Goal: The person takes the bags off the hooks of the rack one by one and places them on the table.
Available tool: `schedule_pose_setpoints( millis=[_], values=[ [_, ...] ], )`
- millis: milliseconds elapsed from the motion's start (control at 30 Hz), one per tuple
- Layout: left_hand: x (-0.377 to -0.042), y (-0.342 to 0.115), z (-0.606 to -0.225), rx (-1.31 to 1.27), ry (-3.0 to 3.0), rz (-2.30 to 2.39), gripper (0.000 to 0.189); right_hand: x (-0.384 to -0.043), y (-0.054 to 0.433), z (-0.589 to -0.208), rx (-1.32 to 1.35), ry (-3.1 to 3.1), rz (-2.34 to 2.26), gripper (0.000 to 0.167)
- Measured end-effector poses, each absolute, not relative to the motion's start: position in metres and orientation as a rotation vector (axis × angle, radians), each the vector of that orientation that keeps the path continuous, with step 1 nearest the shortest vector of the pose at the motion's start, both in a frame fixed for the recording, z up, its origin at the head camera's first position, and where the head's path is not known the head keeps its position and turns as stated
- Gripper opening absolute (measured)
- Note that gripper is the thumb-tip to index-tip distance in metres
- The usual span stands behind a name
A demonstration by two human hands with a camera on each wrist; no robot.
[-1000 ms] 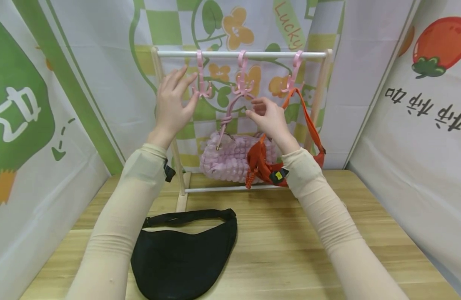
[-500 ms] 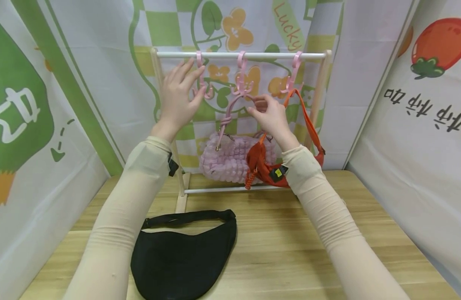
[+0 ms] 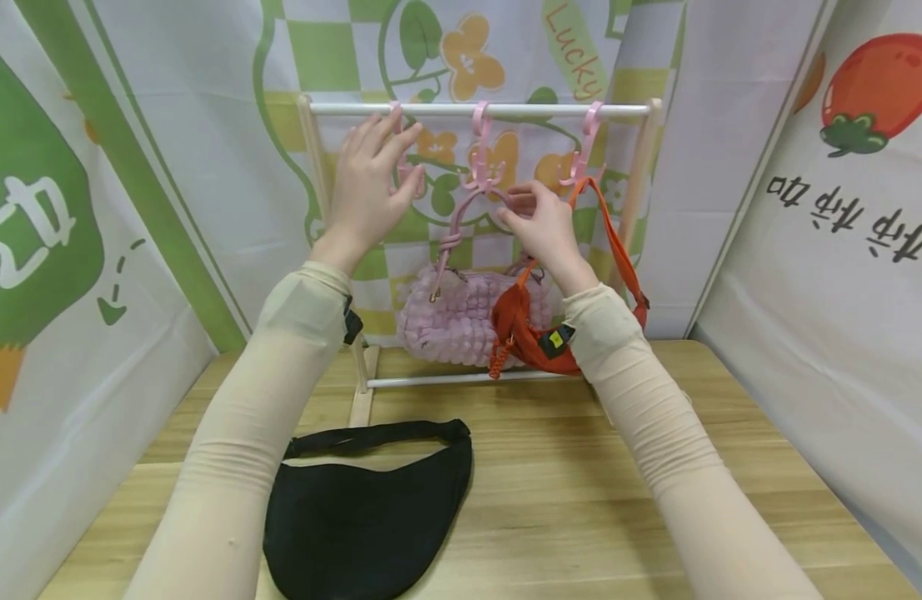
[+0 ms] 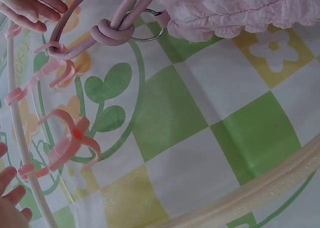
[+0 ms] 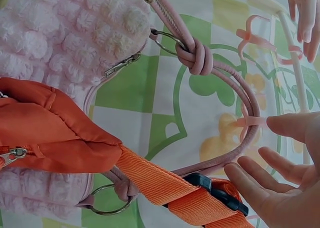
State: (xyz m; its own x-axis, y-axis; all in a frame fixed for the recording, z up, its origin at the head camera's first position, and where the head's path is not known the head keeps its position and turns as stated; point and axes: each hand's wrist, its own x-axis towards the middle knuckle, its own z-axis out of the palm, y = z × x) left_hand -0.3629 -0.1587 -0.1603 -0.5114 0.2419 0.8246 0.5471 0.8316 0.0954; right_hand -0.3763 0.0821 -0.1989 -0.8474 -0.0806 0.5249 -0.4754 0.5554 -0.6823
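Note:
A pink bubble-textured handbag (image 3: 461,321) hangs by its knotted handle (image 5: 240,85) from the middle pink hook (image 3: 481,150). My right hand (image 3: 545,223) is beside that handle, its fingers parted and bent a little; in the right wrist view the thumb tip is at the hook and the fingertips reach the handle. My left hand (image 3: 373,179) is raised at the left pink hook (image 4: 70,143), fingers spread, overlapping it in the head view. That hook carries nothing. An orange bag (image 3: 515,321) hangs by its strap from the right hook (image 3: 587,150), partly in front of the pink handbag.
The hooks hang on the white top rail (image 3: 438,109) of a wooden-legged rack. A black crescent bag (image 3: 371,521) lies on the wooden table (image 3: 551,500) at the front left. Printed cloth walls (image 3: 799,250) enclose the back and sides.
My left hand has moved right, from beside the left hook to over it. My right hand has shifted slightly up, closer to the handle. The bags hang as before.

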Motion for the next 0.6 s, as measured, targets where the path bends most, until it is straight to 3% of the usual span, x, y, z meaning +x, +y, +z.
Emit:
schedule_pose_setpoints(
  millis=[600],
  values=[
    [-0.375,-0.143,-0.144,-0.636,-2.157,-0.326,0.047,-0.383,0.081,-0.194,0.446,-2.369,1.167,0.040]
  ],
)
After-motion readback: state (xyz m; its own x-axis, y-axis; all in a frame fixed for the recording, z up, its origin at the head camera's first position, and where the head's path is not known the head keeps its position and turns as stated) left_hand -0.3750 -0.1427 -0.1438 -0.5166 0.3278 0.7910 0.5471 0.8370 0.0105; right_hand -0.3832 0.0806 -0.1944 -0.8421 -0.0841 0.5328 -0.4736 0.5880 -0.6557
